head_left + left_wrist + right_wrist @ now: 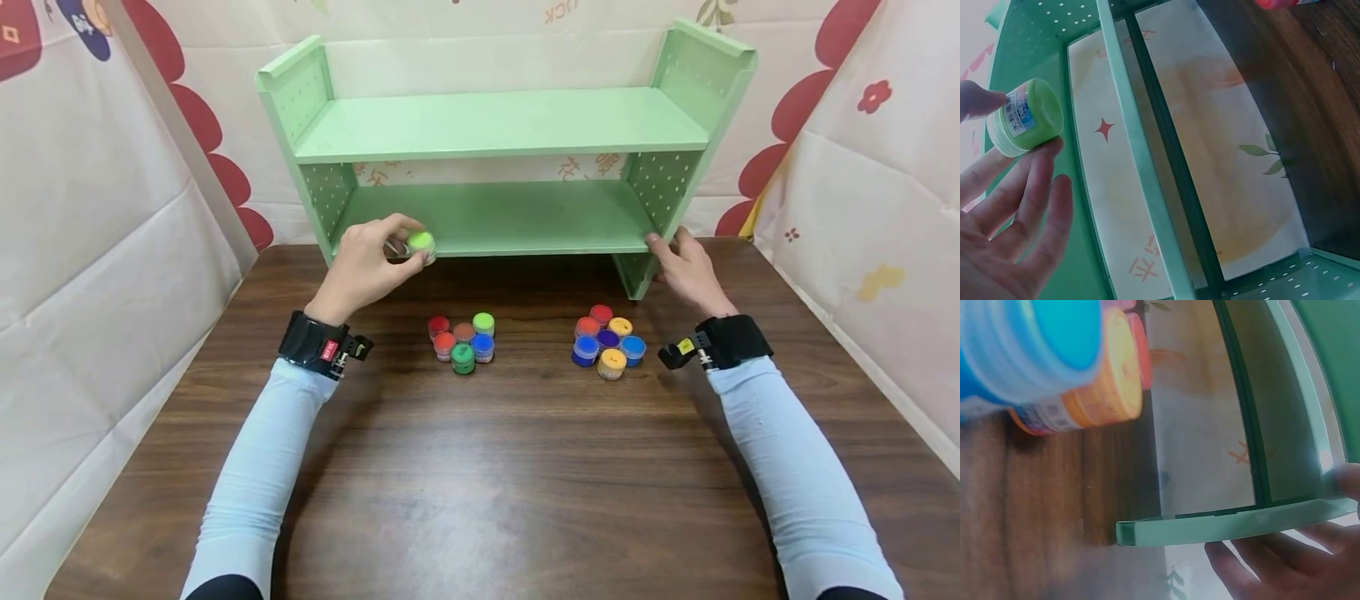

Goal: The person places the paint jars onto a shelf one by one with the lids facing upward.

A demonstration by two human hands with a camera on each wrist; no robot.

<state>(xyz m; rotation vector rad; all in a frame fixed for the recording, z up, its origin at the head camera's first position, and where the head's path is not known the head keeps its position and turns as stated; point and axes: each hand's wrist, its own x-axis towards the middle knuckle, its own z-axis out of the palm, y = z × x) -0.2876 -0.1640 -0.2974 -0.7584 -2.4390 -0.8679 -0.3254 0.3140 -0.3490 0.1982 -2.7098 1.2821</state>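
My left hand point(366, 265) pinches a small paint jar with a light green lid point(422, 242) between thumb and fingers, in front of the lower board of a green two-tier shelf point(510, 125). Up close in the left wrist view, the jar point(1027, 117) is tilted and shows a printed label; other fingers lie beneath it. At the shelf's lower right, my right hand point(688, 273) grips the edge of the side panel point(678, 187). The right wrist view shows its thumb on one side of the panel point(1229, 529) and the fingers on the other.
Two clusters of paint jars stand on the brown wooden table point(465, 467). The left cluster has a dark green jar point(462, 358) at its front, the right one a yellow-orange jar point(611, 364). Patterned white cloth point(112, 250) hangs at the back and sides.
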